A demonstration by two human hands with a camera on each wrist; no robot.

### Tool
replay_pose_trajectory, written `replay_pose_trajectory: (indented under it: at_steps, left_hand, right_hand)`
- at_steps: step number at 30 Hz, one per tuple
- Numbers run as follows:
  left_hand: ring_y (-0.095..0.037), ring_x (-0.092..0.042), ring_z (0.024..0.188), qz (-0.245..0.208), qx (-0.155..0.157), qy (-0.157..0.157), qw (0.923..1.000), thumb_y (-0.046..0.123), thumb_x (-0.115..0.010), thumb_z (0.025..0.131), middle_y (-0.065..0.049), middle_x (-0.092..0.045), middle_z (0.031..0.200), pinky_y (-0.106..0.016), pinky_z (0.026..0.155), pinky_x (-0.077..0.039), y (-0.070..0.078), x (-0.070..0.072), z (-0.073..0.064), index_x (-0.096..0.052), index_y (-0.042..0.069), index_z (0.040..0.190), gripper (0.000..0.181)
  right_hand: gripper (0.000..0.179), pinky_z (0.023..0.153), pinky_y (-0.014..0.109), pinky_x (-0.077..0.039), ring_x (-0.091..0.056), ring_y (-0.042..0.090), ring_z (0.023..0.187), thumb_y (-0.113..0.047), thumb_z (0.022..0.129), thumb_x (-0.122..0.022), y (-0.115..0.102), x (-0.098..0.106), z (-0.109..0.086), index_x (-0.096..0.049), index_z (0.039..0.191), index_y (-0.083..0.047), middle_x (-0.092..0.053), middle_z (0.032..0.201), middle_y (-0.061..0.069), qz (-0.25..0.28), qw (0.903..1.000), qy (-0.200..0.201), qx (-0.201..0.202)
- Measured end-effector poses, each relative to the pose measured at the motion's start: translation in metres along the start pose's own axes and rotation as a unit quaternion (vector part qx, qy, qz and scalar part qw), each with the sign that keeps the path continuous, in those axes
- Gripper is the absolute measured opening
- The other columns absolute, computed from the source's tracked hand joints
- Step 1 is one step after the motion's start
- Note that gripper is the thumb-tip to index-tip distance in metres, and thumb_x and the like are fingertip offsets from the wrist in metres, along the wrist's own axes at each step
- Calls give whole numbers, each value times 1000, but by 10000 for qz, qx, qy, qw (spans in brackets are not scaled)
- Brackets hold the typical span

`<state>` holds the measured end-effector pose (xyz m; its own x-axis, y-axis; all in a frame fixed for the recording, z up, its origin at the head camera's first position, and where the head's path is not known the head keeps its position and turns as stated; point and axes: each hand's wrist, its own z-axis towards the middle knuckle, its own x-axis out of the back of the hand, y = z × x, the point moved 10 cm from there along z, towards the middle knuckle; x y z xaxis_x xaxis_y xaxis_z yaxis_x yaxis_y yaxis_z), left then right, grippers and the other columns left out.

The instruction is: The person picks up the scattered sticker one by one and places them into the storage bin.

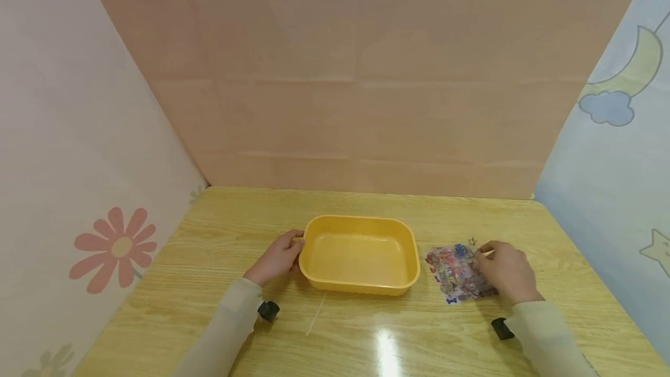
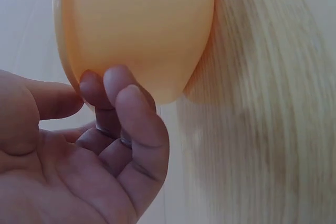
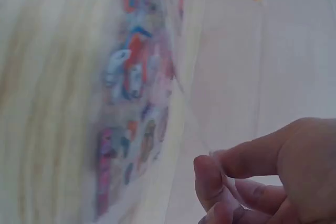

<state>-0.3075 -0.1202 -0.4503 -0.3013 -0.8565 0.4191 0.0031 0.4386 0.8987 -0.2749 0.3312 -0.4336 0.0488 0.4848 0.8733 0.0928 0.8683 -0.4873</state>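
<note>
The head view sets a yellow plastic tray mid-table, the left hand at its left end and the right hand at the right side of a clear patterned film, which lies just beside the tray's right end without touching it. The left wrist view adds what the head view hides: thumb at the rim, fingers curled against the outer wall, grasping the tray. The right wrist view shows thumb and forefinger pinching a thin transparent edge that rises from the film, its colourful pictures blurred; only a corner of the tray appears there.

The tray's far rim stands apart from the back edge of the wooden tabletop, with a band of wood between. More wood stretches from the left hand to the left edge, from the right hand to the right edge, and in front of the tray.

A tan back wall rises behind; a flower-printed left wall and a moon-printed right wall bound the sides. The film and right hand occupy the space right of the tray. Each wrist bears a black device below a pale sleeve.
</note>
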Motion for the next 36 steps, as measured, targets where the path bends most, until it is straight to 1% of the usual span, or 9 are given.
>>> replay_pose_trajectory:
  at_steps: [4,7,14,20,25,28,32,34,36]
  left_hand:
    - [-21,-55,62,-35,-100,-99,9999,15,-41,109,-12,-60,79,-30,57,-49,0,-2,-1,-46,-3,143,39]
    - [-21,-55,62,-80,-147,-120,9998,14,-41,109,-13,-61,79,-31,57,-50,0,-3,-2,-46,-4,143,38]
    - [-18,-54,63,-153,-62,-108,9998,15,-41,109,-13,-61,81,-32,59,-51,2,-3,-4,-43,-4,145,40]
    - [-16,-54,61,-121,-131,-95,9998,13,-41,109,-11,-61,78,-32,59,-51,4,-3,-3,-42,-6,145,41]
    - [-17,-52,61,-170,-171,-100,9997,12,-40,109,-12,-60,77,-36,59,-51,8,-5,-5,-42,-8,145,41]
    - [-19,-52,62,-164,-117,-70,9998,12,-41,109,-13,-60,78,-36,59,-51,9,-5,-4,-42,-8,145,41]
    - [-19,-53,63,-148,3,-56,9999,14,-42,109,-11,-60,80,-33,60,-51,5,-7,-2,-44,-4,145,41]
    - [-19,-54,64,-141,34,-56,9999,15,-43,109,-11,-60,80,-32,60,-51,4,-7,-1,-44,-3,145,40]
    - [-19,-54,64,-140,21,-93,9999,15,-42,109,-10,-60,80,-31,59,-51,4,-8,-1,-44,-3,145,41]
  right_hand:
    - [40,46,36,-42,-54,20,53,-20,103,-47,-1,8,-2,-62,120,13,-69,77,10,333,9994,105,-2]
    - [41,50,36,-45,-58,20,57,-21,103,-47,-4,13,-3,-63,120,12,-70,82,13,569,9982,176,58]
    - [42,54,35,-47,-63,17,67,-25,104,-49,-9,29,-2,-61,121,11,-73,93,20,859,9953,445,106]
    - [49,53,33,-45,-63,17,73,-35,105,-49,-8,39,-3,-60,126,8,-74,97,17,1181,9920,428,-105]
    - [51,45,34,-35,-57,14,62,-37,105,-46,-12,47,-3,-59,129,7,-75,96,10,1661,9846,505,-208]
    - [51,43,35,-32,-48,14,55,-36,106,-46,-20,52,-4,-58,131,6,-75,96,6,1909,9799,547,-199]
    - [49,48,35,-34,-39,15,50,-35,106,-48,-37,56,-5,-58,133,6,-76,95,1,2058,9772,497,-128]
    - [48,51,32,-37,-42,13,50,-33,106,-49,-46,56,-5,-59,133,5,-76,95,1,2056,9776,439,-61]
    - [48,57,28,-42,-50,7,57,-33,106,-49,-56,53,-5,-59,133,5,-76,95,2,2066,9777,362,10]
